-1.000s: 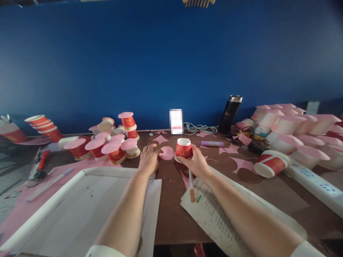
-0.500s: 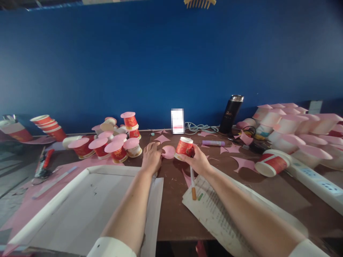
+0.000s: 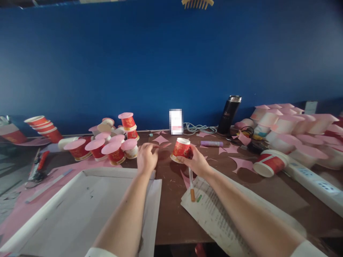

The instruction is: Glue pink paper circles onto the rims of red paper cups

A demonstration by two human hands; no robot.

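My right hand (image 3: pixel 197 160) is closed around a red paper cup (image 3: pixel 181 148) with gold print, turned upside down with its white base up. To its left, my left hand (image 3: pixel 147 157) pinches a pink paper disc (image 3: pixel 164 145), which shows as a thin tilted sliver. Disc and cup are apart. A white-bodied pen with an orange end (image 3: pixel 192 194) lies below my right hand. Left of my left hand stand several upturned red cups (image 3: pixel 114 153) with pink discs on top.
A shallow white box (image 3: pixel 66 207) fills the front left. Nested cups (image 3: pixel 45 128) lean at far left. Pink scraps (image 3: pixel 242 163), a purple glue stick (image 3: pixel 211 143) and a black flask (image 3: pixel 229 114) are at right, near many disc-topped cups (image 3: pixel 289 125) and a power strip (image 3: pixel 316 182).
The pink disc in my left hand has gone from face-on to nearly edge-on, and that hand has turned slightly. The cup stays in my right hand; the view has shifted slightly.
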